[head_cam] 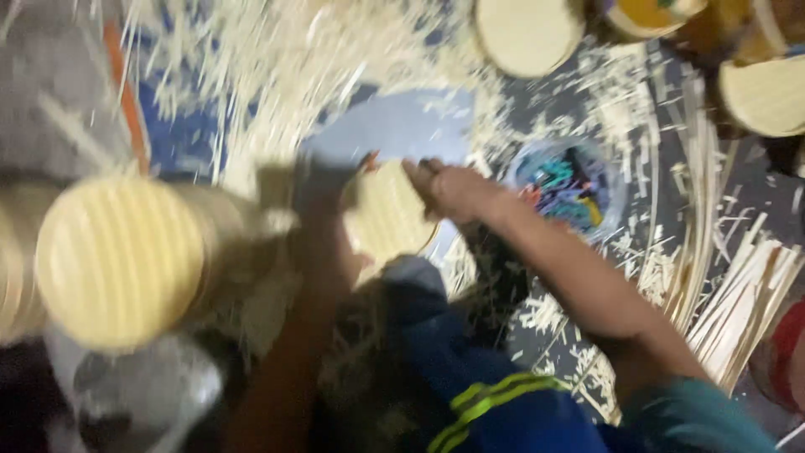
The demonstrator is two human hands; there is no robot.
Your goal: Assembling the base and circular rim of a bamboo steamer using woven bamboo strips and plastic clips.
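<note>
The picture is blurred, so a slip seems possible: strips and shavings crowd the floor. The disc sits at centre. The right hand clamps its 1 o'clock edge; the left hand presses its 9 o'clock edge, closure unclear.

left hand: smeared by motion blur, fingers cannot be told apart, grip unclear
right hand: blurred, fingertips merge with the round woven disc
disc: lower edge hidden behind the blue-clad knee
stacked woven rounds: blurred, cut off at the left edge
pale lid: cropped by the top edge
small tub: colourful contents too blurred to identify
</note>
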